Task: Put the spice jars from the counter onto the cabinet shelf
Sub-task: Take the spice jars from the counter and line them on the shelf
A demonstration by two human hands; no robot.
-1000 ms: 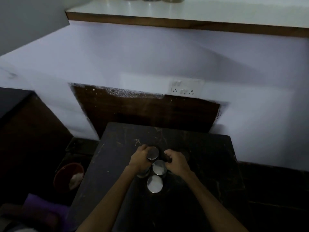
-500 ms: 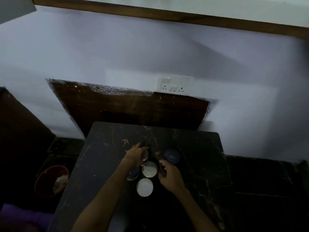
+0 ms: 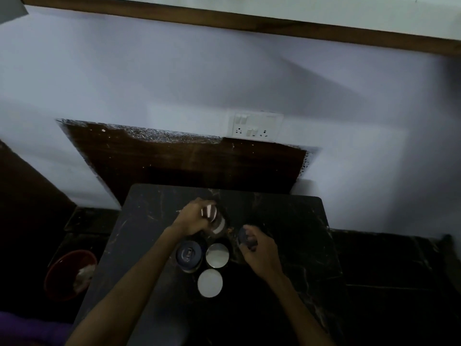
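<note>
Spice jars stand in a cluster on the dark marble counter (image 3: 294, 240). My left hand (image 3: 192, 221) is closed around a silver-lidded jar (image 3: 209, 212) and has it raised, tilted, above the cluster. My right hand (image 3: 257, 248) grips a dark-lidded jar (image 3: 243, 237) to the right. Three jars stay on the counter: a blue-lidded jar (image 3: 188, 254), a silver-lidded jar (image 3: 217, 255) and a white-lidded jar (image 3: 210, 282). Another lid (image 3: 219, 226) shows just below the lifted jar. The cabinet shelf (image 3: 274, 26) runs along the top edge of the view, its wooden edge visible.
A white switch and socket plate (image 3: 255, 127) is on the wall behind the counter, above a dark wooden panel (image 3: 187, 166). A red bowl (image 3: 71, 273) with something pale inside sits low at the left. Purple cloth (image 3: 22, 328) lies bottom left.
My left hand has closed on a silver-lidded jar and lifted it off the counter. My right hand has taken hold of the dark-lidded jar. The blue-lidded jar at left is now uncovered.
</note>
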